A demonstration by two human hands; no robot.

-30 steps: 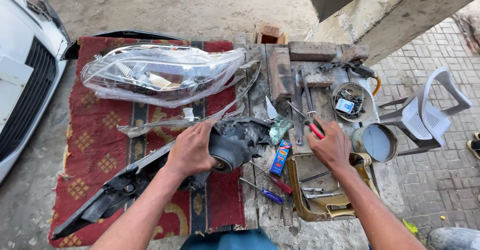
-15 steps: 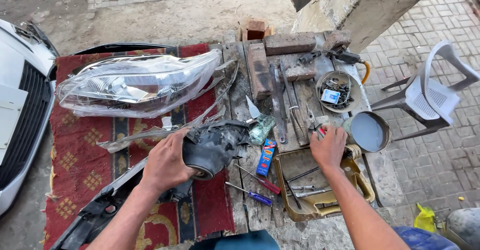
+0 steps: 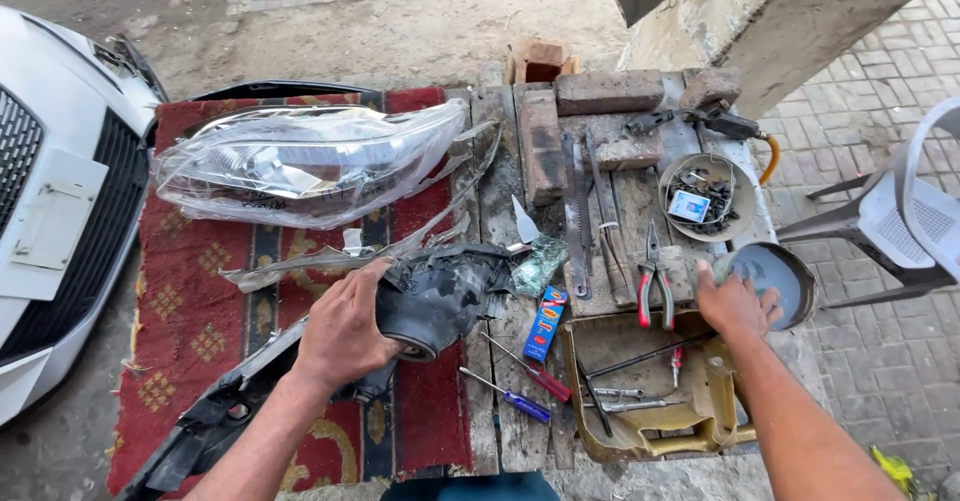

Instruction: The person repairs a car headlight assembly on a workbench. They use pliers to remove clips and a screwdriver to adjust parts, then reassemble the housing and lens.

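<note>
Here the left hand [image 3: 345, 331] grips, with fingers closed around it, the one black headlight housing [image 3: 440, 296], whose long axis runs down toward the left over the red carpet [image 3: 200, 331]. The right hand [image 3: 735, 306] rests with loose, half-spread fingers at the round tin [image 3: 785, 271], holding nothing; one pair of red pliers [image 3: 655, 286] lies just to its left, and two screwdrivers [image 3: 520, 381] lie between the hands.

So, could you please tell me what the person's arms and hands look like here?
Both forearms are bare, with no sleeves in view. The left hand and right hand wear no gloves, and no rings, watch or bracelets are visible on either.
</note>
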